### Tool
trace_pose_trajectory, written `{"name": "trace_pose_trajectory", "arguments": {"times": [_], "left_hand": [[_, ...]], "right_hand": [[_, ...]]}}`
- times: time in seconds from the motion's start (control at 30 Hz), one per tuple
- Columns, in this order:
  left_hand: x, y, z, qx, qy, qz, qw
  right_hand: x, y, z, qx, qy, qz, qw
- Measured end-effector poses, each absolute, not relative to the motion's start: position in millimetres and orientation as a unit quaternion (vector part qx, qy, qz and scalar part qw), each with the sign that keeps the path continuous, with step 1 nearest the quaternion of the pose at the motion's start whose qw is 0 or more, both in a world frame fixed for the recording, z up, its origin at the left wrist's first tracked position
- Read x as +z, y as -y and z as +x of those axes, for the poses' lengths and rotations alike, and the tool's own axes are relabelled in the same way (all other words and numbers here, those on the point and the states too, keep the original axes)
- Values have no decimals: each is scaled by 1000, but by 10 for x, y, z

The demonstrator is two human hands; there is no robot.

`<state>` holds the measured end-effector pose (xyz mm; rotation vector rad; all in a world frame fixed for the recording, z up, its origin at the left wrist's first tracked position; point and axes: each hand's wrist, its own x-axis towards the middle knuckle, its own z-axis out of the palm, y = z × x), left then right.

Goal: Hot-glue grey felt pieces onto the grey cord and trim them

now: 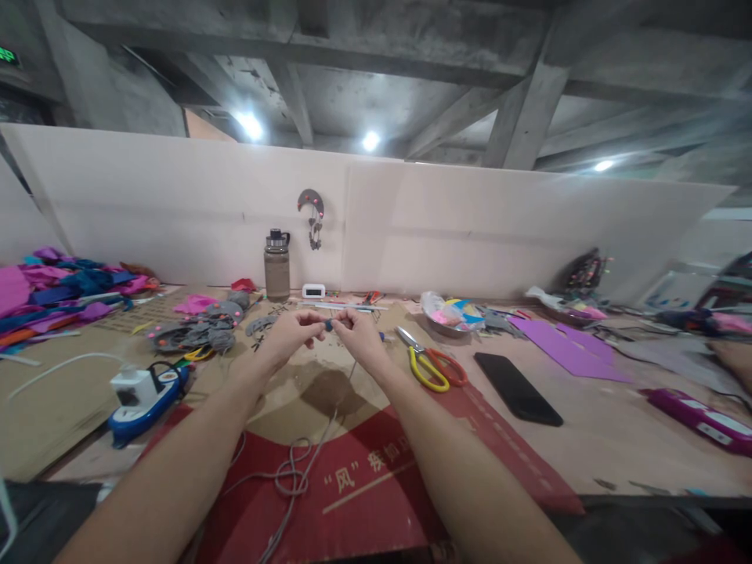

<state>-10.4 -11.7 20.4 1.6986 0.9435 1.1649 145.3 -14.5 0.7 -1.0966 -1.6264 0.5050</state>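
Over the cardboard, my left hand and my right hand meet with their fingertips pinched together. Between them is a small dark blue piece, too small to name for sure. A thin grey cord runs down from near my right hand and lies in loose loops on the red and tan cardboard. To the right of my right hand lie scissors with one yellow and one orange handle, blades partly apart. A short blue end of something shows just behind my right hand.
A black phone and purple sheet lie right. Left are a blue power strip, grey felt pieces and a colourful fabric pile. A bottle stands by the white partition. Another person's hand shows far right.
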Motion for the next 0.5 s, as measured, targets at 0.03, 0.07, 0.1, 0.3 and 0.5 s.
{"name": "trace_pose_trajectory", "arguments": {"times": [0.03,0.07,0.1,0.3,0.5], "left_hand": [[213,121,-107,465,-383,688,404],[221,127,-106,466,-387,695,386],[229,136,-102,467,-389,700,375],[247,179,-66,508,-389,665,386],[214,121,-83,547,-382,641,380]], "right_hand": [[5,146,1452,203,687,-458,526],[3,148,1450,195,692,-457,523],[3,152,1448,187,698,-456,520],[49,227,1420,153,710,-442,526],[55,296,1360,122,718,-433,531]]}}
